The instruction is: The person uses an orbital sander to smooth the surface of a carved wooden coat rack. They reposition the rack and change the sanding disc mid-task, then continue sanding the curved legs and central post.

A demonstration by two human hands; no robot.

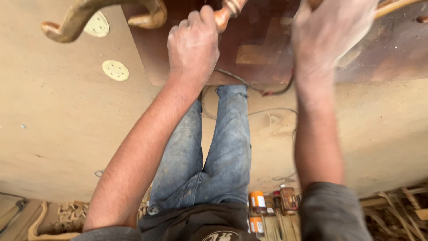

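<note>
My left hand is closed around an orange-brown turned wooden spindle that runs off the top edge. My right hand is blurred with motion over a dark brown wooden board. It lies against a light wooden piece at the top right, and I cannot tell whether it grips it. A curved, carved wooden piece lies to the left of my left hand, apart from it.
Two round pale sanding discs lie on the dusty tan floor. A thin cable trails from the board's edge. My jeans-clad legs show below. Small orange jars and wood scraps sit at the bottom.
</note>
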